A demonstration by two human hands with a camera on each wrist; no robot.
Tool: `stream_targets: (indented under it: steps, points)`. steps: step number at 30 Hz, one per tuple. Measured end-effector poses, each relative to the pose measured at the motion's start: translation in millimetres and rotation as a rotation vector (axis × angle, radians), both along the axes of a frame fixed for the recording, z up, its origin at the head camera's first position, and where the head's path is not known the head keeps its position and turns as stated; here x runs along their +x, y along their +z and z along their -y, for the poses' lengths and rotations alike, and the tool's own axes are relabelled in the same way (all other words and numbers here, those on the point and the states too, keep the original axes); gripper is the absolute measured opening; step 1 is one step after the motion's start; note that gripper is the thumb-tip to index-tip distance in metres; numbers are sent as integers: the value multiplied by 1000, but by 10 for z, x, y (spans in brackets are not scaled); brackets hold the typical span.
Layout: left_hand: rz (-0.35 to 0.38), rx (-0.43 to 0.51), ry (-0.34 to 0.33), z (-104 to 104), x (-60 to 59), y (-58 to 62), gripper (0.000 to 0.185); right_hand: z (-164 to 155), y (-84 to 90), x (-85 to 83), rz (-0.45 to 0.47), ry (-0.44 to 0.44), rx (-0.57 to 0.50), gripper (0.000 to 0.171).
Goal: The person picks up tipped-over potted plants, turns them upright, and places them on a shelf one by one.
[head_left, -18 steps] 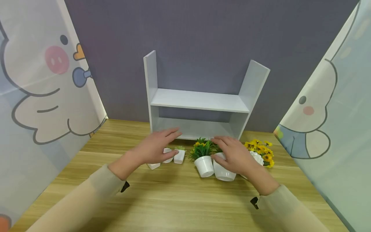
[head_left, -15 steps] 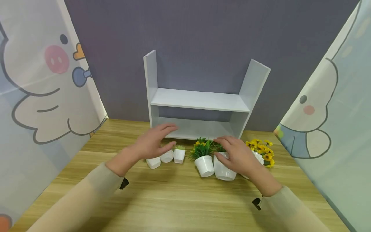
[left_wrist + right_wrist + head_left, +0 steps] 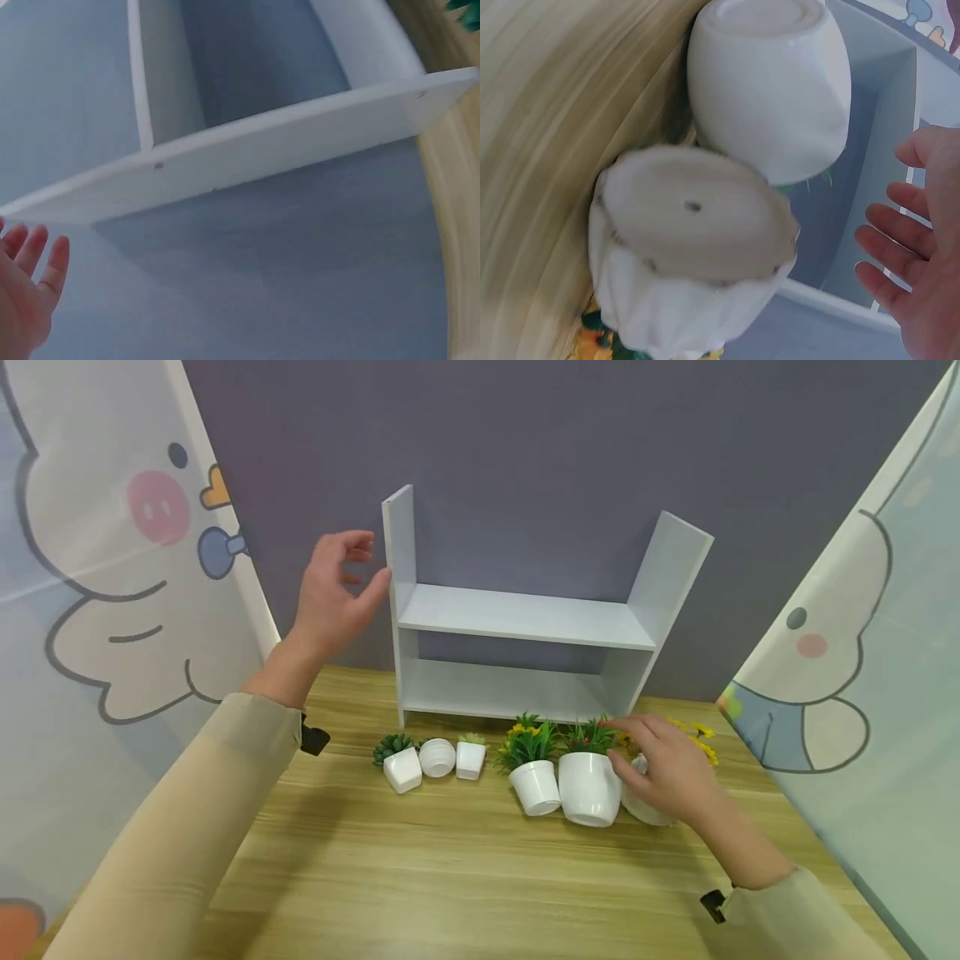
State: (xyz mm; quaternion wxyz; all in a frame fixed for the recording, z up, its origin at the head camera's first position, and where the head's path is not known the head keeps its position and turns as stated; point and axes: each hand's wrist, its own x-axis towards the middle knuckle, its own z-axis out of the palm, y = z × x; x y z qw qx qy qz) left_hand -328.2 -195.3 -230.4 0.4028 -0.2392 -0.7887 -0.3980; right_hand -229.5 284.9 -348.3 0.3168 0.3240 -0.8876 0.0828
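Left hand: the left hand (image 3: 335, 589) is raised beside the left upright of the white shelf unit (image 3: 517, 618), near its top edge. Fingers loosely curled, thumb toward the panel; it grips nothing. Whether the thumb touches the panel edge, cannot tell. The left wrist view shows straight fingertips (image 3: 30, 251) clear of the board.

Right hand: the right hand (image 3: 667, 768) is low over the table (image 3: 465, 877), fingers spread and relaxed, holding nothing. It hovers over the ribbed white pot (image 3: 643, 806), with fingertips by the rim of the large white pot (image 3: 589, 787). Contact not confirmed; in the right wrist view the open palm (image 3: 926, 255) stands apart from both pots.

Pots: six in a row in front of the shelf. On the left, three small ones: an angular pot (image 3: 402, 768), a round pot (image 3: 437, 757), a square pot (image 3: 470, 759). Then a yellow-flowered pot (image 3: 536, 786), the large white pot with green leaves, and the ribbed pot with yellow flowers (image 3: 703, 745), mostly hidden by the hand.

Key relation: the ribbed pot lies directly under the right fingers and seems tipped over, flowers pointing to the table's back right. The large pot stands upright just to its left, touching or nearly so. The right hand is far nearer both; the left is well apart, up at the shelf.

Shelf: two boards, both bare, against the grey wall (image 3: 525, 443).
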Motion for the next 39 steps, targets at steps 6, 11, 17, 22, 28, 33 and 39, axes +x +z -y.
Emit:
stream_targets:
  steps: [6, 11, 17, 22, 28, 33, 39]
  points:
    - [56, 103, -1, -50, -273, 305, 65, -166, 1, 39, -22, 4, -33, 43]
    - [182, 83, -53, -112, -448, 516, 76, -264, -13, 106, 18, -33, -49, 43]
    - [256, 106, -83, -180, -623, 651, 61, -414, -83, 188, 30, -91, -55, 45]
    - [248, 121, -133, -217, -712, 689, 45, -585, -195, 255, 16, -105, -79, 44]
    - [239, 159, -172, -264, -769, 693, 43, -784, -321, 333, 41, -131, -104, 56]
    - [240, 217, -180, -273, -833, 667, 27, -891, -389, 343, 85, -145, -96, 70]
    - [195, 242, -189, -291, -873, 647, 31, -930, -413, 364, 274, -222, -67, 77]
